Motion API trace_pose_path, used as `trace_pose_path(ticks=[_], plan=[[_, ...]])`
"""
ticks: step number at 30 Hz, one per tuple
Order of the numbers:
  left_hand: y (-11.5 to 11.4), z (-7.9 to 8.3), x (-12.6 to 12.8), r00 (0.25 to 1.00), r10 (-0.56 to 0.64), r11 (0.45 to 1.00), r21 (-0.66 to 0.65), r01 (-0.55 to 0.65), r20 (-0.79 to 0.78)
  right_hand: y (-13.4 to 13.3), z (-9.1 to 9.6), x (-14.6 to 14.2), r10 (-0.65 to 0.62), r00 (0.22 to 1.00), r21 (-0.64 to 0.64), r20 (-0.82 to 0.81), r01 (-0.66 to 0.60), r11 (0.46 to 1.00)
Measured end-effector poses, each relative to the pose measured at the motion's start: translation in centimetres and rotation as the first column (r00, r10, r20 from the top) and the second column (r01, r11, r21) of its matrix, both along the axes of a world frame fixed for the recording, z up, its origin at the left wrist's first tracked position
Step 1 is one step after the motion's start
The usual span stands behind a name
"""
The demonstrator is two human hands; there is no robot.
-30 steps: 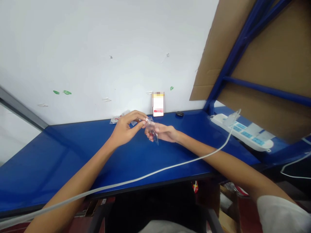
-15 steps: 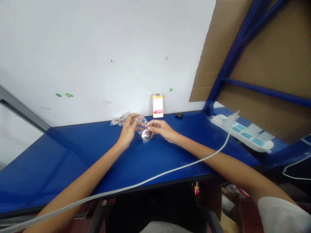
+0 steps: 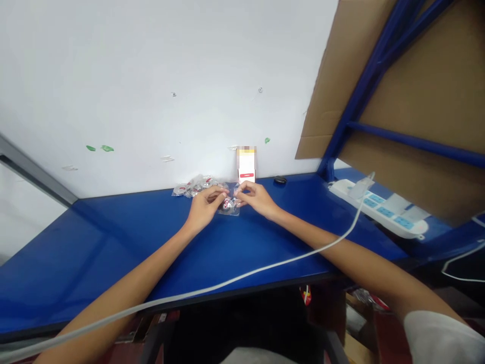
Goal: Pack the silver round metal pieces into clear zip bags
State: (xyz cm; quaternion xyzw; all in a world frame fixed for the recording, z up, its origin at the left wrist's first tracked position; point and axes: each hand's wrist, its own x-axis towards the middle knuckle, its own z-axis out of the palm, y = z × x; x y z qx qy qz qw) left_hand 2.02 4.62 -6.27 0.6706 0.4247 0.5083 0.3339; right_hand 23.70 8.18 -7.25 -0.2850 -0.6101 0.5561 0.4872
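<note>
A small clear plastic bag with a round silver and red piece inside lies low over the blue table, far from me near the wall. My left hand pinches its left top corner with closed fingers. My right hand pinches the right top corner the same way. Just behind my left hand lies a small heap of similar bagged round pieces.
A white and red card leans on the wall behind the hands, with a small black object to its right. A white power strip lies at the right; its white cable crosses the table's front. Cardboard on a blue frame overhangs the right.
The bag was held up between both hands; it has come down to the table and moved slightly toward the wall, with both hands now pinching its top corners.
</note>
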Motion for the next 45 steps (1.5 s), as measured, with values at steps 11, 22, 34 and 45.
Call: trace_pose_path(ticks=[11,22,34,45], plan=[[-1.1,0.8,0.4,0.963,-0.013,0.994,-0.098,0.041,0.269,-0.2,1.3,1.0,0.085,0.996,0.151,-0.016,-0.082,0.985],[-1.4,1.0,1.0,0.972,-0.087,0.977,-0.171,0.126,0.217,0.2,0.9,1.3,0.018,1.000,0.174,0.022,-0.021,0.985],[-1.4,0.8,0.5,0.979,0.010,0.999,0.036,-0.003,-0.202,0.4,1.2,1.8,0.034,0.983,0.192,0.180,-0.069,0.979],[-0.3,-0.2,0.1,0.994,-0.097,0.993,-0.067,0.094,-0.052,0.4,0.7,1.4,-0.022,0.971,0.223,0.238,-0.033,0.974]])
